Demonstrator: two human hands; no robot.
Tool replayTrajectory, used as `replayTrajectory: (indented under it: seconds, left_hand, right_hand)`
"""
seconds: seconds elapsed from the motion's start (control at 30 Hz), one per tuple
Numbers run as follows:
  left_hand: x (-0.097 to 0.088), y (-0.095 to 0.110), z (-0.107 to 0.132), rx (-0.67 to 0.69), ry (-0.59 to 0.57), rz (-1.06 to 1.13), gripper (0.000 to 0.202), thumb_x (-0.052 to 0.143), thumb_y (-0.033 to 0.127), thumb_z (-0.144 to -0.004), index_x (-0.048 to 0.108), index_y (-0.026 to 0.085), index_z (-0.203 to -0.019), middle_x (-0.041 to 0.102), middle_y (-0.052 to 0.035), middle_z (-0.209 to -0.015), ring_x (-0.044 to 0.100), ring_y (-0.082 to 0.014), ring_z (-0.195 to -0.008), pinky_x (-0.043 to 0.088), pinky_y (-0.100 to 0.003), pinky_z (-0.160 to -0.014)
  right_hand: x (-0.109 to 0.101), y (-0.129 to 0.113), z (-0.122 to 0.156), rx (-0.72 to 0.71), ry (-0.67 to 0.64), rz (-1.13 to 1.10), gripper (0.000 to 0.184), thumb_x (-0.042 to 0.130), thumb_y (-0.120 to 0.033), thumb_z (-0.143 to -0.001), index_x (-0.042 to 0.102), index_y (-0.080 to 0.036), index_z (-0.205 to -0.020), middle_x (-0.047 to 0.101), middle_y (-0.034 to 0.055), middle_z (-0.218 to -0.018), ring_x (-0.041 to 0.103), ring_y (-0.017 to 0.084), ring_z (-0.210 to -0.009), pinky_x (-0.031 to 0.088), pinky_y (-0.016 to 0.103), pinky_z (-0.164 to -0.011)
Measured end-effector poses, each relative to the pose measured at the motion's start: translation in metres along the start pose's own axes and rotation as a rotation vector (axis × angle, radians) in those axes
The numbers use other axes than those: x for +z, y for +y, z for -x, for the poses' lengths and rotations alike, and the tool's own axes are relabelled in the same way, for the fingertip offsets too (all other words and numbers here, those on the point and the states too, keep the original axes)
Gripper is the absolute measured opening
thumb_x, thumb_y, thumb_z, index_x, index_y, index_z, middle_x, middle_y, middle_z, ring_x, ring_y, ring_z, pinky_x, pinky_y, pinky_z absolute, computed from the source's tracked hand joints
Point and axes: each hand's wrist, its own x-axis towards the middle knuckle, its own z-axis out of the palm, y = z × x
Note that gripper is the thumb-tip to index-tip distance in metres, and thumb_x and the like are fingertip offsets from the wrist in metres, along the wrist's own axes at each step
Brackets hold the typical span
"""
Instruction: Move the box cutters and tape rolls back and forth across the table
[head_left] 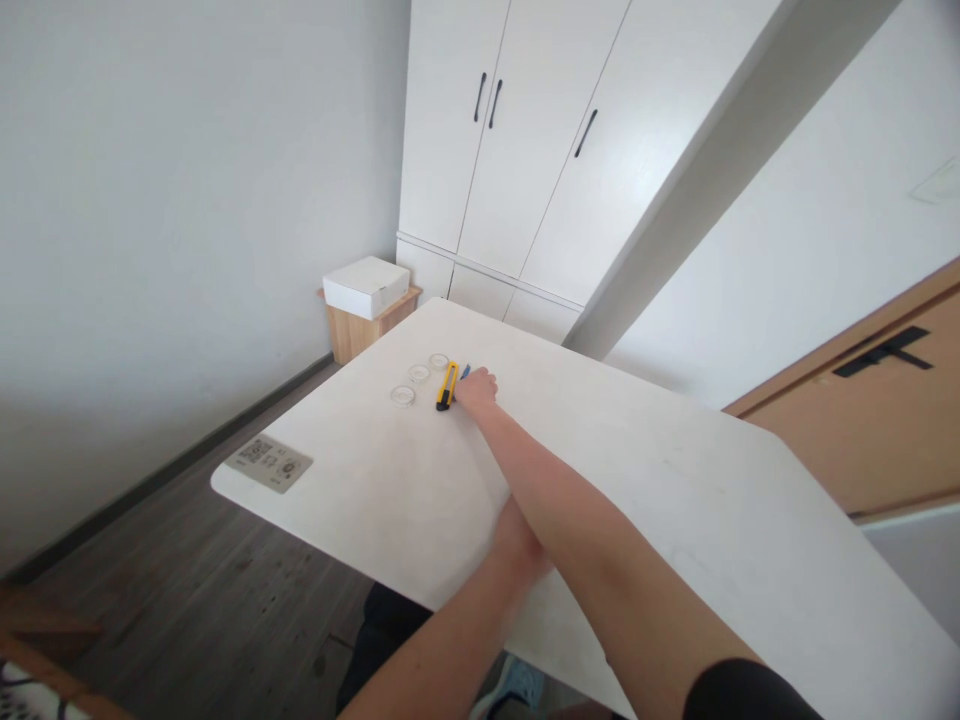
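Observation:
Over the far part of the white table [360, 470], my right hand [478, 388] is closed around a slim blue object [466, 371]. Only a small end of it sticks out past the fingers, so its kind does not show. Just left of that hand lies a yellow utility knife [448, 385] with a black end. Three clear rings, like rolls of tape, lie in a slanting row left of the knife: a near ring [403, 396], a middle ring [418, 373] and a far ring [439, 361]. My left hand [516, 528] is mostly behind my right forearm, its fingers hidden.
A label with a printed code [268, 463] is stuck at the table's left corner. Beyond the table, a white box [367, 287] rests on a wooden cabinet [351, 335]. White wardrobe doors [540, 130] stand behind. A wooden door [885, 400] is at the right.

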Motion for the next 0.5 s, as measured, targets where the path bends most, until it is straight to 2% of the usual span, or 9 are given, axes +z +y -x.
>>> replayTrajectory:
  seconds: [0.1,0.17,0.23,0.3,0.4,0.5]
  left_hand:
    - [-0.01,0.004,0.0,0.11,-0.045,-0.26,0.031,0.053,0.023,-0.093,0.068,0.021,-0.119,0.067,-0.0121,-0.129,0.056,-0.0303,-0.129,0.043,-0.051,-0.112]
    - [-0.014,0.005,-0.001,0.193,-0.104,-0.554,0.029,0.055,0.014,-0.086,0.072,0.018,-0.109,0.07,-0.0139,-0.124,0.057,-0.0297,-0.127,0.04,-0.051,-0.115]
    - [-0.016,0.006,-0.002,0.261,-0.149,-0.815,0.028,0.052,0.01,-0.085,0.075,0.015,-0.101,0.07,-0.0152,-0.123,0.059,-0.0278,-0.123,0.042,-0.047,-0.113]
    - [-0.015,0.006,-0.003,0.292,-0.154,-0.922,0.027,0.052,0.012,-0.088,0.075,0.014,-0.101,0.068,-0.0155,-0.128,0.059,-0.0267,-0.124,0.043,-0.044,-0.112]
    - [-0.014,0.006,-0.003,0.312,-0.135,-0.98,0.032,0.05,0.015,-0.092,0.073,0.014,-0.113,0.068,-0.0149,-0.128,0.061,-0.0248,-0.122,0.044,-0.043,-0.111]
    - [-0.014,0.004,-0.003,0.334,-0.135,-1.019,0.033,0.049,0.014,-0.093,0.072,0.015,-0.116,0.069,-0.0138,-0.128,0.062,-0.024,-0.121,0.045,-0.043,-0.112]
  right_hand:
    - [-0.031,0.029,0.026,0.031,-0.046,-0.039,0.039,0.053,-0.022,-0.09,0.06,-0.013,-0.128,0.06,0.0198,-0.136,0.057,0.03,-0.125,0.05,0.042,-0.098]
    - [-0.057,0.066,0.048,-0.102,-0.07,-0.085,0.033,0.053,-0.026,-0.092,0.065,-0.018,-0.122,0.065,0.0126,-0.132,0.06,0.026,-0.121,0.05,0.039,-0.1]
    - [-0.085,0.118,0.073,-0.205,-0.044,-0.113,0.031,0.052,-0.03,-0.094,0.068,-0.022,-0.119,0.07,0.0075,-0.126,0.063,0.022,-0.116,0.049,0.038,-0.102]
    - [-0.111,0.18,0.102,-0.234,0.028,-0.101,0.033,0.051,-0.035,-0.094,0.069,-0.022,-0.118,0.071,0.0067,-0.123,0.065,0.022,-0.114,0.049,0.038,-0.102]
    - [-0.14,0.276,0.149,-0.134,0.157,0.013,0.04,0.048,-0.044,-0.095,0.068,-0.023,-0.123,0.068,0.0095,-0.13,0.063,0.025,-0.12,0.049,0.043,-0.104]
    - [-0.158,0.35,0.193,-0.063,0.184,0.184,0.051,0.048,-0.053,-0.094,0.065,-0.021,-0.13,0.062,0.0131,-0.14,0.052,0.03,-0.134,0.041,0.05,-0.112]
